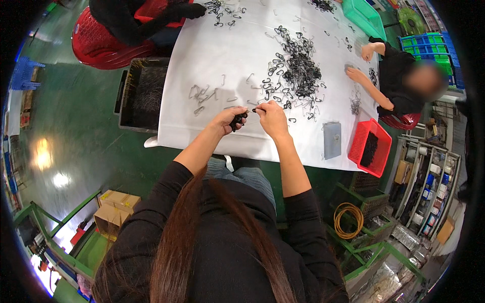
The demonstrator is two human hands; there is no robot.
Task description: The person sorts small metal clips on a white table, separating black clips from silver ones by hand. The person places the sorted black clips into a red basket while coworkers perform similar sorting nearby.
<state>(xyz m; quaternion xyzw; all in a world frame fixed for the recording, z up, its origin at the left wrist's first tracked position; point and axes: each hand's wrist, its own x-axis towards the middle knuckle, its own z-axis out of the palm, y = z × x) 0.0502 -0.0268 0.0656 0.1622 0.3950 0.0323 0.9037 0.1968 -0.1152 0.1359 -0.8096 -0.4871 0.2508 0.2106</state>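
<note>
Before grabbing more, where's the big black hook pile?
In the head view, the hook pile lies on the white table, ahead and right of your right hand.

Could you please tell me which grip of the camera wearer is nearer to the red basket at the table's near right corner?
Right: the right grip is to the left of the red basket; the left grip is farther left.

The table [202, 55] is covered in white. A large heap of black hooks [304, 73] is spread across its middle, and thin grey hooks [203, 94] are strewn nearer the left edge. A flat grey-blue case [332, 140] is laid beside a red basket [357, 144] at the near right corner.
</note>
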